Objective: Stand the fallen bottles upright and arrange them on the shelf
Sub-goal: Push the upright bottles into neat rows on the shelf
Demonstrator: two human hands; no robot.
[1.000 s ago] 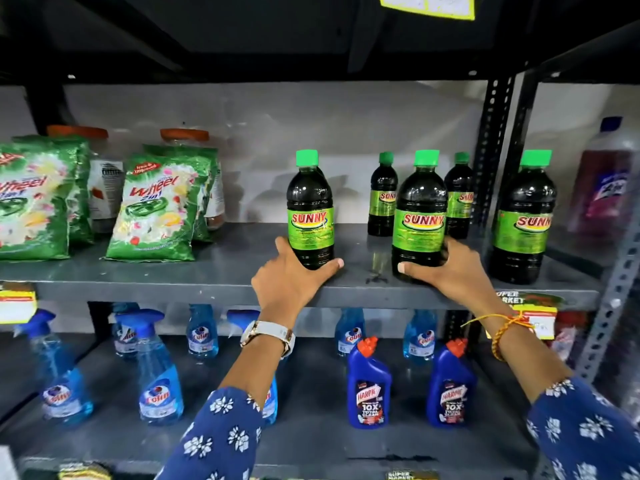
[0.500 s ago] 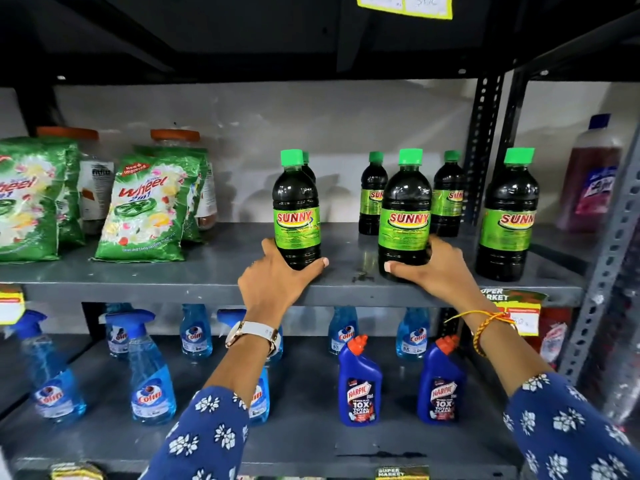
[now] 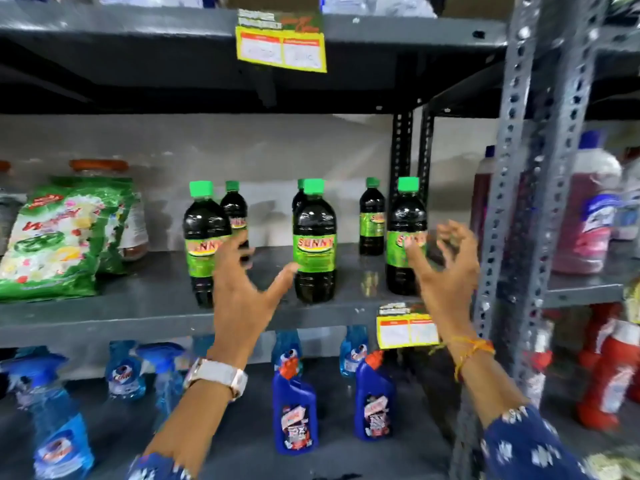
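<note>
Several dark bottles with green caps and green labels stand upright on the grey middle shelf point(image 3: 145, 306). Three stand in a front row: a left bottle point(image 3: 202, 237), a middle bottle point(image 3: 314, 244) and a right bottle point(image 3: 403, 220). Three smaller-looking ones stand behind, among them a rear left bottle point(image 3: 234, 207) and a rear right bottle point(image 3: 371, 216). My left hand point(image 3: 242, 289) is open in front of the shelf between the left and middle bottles, holding nothing. My right hand point(image 3: 446, 271) is open in front of the right bottle, fingers spread, empty.
Green detergent bags point(image 3: 59, 237) and orange-lidded jars point(image 3: 98, 166) fill the shelf's left. Blue spray bottles point(image 3: 59, 427) and blue toilet-cleaner bottles point(image 3: 294, 410) stand below. A perforated grey upright point(image 3: 512, 202) rises at right, with pink bottles point(image 3: 595, 220) beyond. Yellow price tags point(image 3: 407, 332) hang on shelf edges.
Both hands let go of the left and middle front bottles and pulled back from the shelf with fingers spread. The view tilted upward, so the upper shelf now shows.
</note>
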